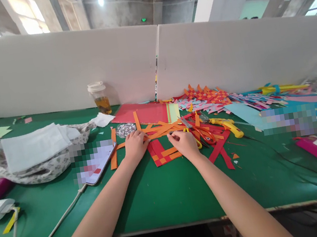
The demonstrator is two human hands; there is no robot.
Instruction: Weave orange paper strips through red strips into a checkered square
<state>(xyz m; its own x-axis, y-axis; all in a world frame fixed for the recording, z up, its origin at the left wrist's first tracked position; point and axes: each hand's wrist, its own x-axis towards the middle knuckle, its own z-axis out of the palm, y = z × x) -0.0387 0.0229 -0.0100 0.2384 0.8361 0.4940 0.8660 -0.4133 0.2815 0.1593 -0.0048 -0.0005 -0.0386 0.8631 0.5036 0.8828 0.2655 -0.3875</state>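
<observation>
A partly woven mat of red and orange paper strips (164, 153) lies on the green table (165, 197) between my hands. My left hand (134, 145) rests at the mat's left edge, fingers curled and pinching an orange strip (160, 131) that runs to the right. My right hand (184, 143) sits at the mat's right side, fingers closed on the same strip's far part. Loose orange strips (113, 154) and red strips (222, 152) lie around the mat.
Yellow-handled scissors (227, 125) and orange scissors (206, 135) lie right of my hands. A phone (98, 164) on a cable and a cloth bag (38, 157) are at left, a lidded jar (100, 97) by the white partition (78, 67), coloured paper heaps (263, 98) at right.
</observation>
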